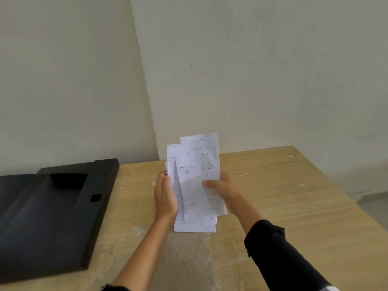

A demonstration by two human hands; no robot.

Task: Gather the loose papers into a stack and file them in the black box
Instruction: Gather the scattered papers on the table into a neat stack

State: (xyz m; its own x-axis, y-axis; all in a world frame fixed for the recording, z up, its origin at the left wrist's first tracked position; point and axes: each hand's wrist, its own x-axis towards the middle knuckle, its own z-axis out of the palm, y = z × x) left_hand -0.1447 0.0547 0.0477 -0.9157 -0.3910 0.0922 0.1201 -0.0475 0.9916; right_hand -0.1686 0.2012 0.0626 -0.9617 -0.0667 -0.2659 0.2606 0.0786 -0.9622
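I hold an uneven bundle of white printed papers (pixel 194 181) upright above the middle of the wooden table (pixel 283 196). My left hand (pixel 164 196) grips the bundle's left edge. On the right edge is my right hand (pixel 223 193), its thumb pressed across the front sheet. The sheets are staggered, with some sticking out at the top and bottom. The black box (pixel 52 217) lies open on the table's left side, well to the left of both hands, its flap spread toward the left edge of view.
Pale walls meet in a corner right behind the table. The table's right edge runs diagonally at the right, with floor beyond it. My right forearm wears a black sleeve (pixel 283 259).
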